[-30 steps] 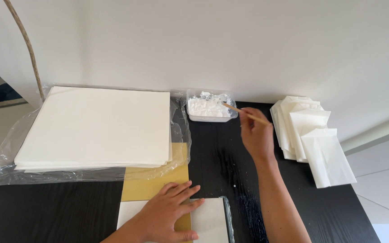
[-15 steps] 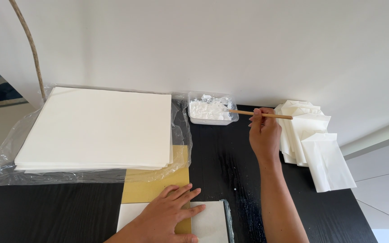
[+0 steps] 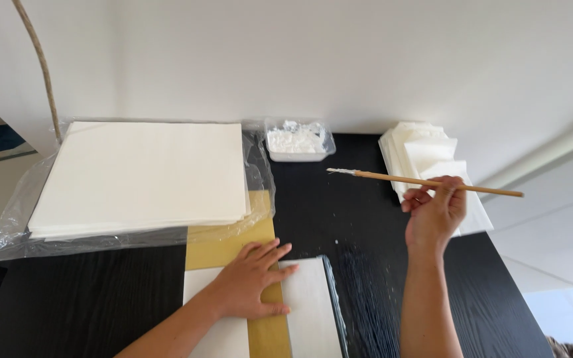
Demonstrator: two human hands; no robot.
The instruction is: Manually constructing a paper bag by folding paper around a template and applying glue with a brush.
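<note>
Right hand (image 3: 434,215): raised above the black counter (image 3: 87,298), fingers (image 3: 414,197) clamped on a thin wooden brush (image 3: 426,181). The brush lies nearly level in the air, its white-loaded tip pointing left, its bare end reaching past the hand toward the wall side.

Left hand (image 3: 250,282): flat, fingers spread apart, palm pressing a white sheet (image 3: 310,311) at the near edge of the counter. A gold card (image 3: 230,242) lies under the hand and sheet.

Paste tray (image 3: 298,140): small clear tub of white paste at the back of the counter, well apart from the brush tip.

Paper stack (image 3: 144,174): large white sheets on clear plastic wrap (image 3: 8,229), back left, just beside the tray.

Folded pieces (image 3: 419,149): white, piled at the back right, partly behind the right hand.

Counter surface: white specks and streaks between sheet and tray.

Hazards, as judged: the loaded tip hangs over bare counter, so paste may drip there and add to the specks. The long handle could brush the folded pieces and soil them. Should the left palm lift, the sheet may shift on the smooth gold card.
</note>
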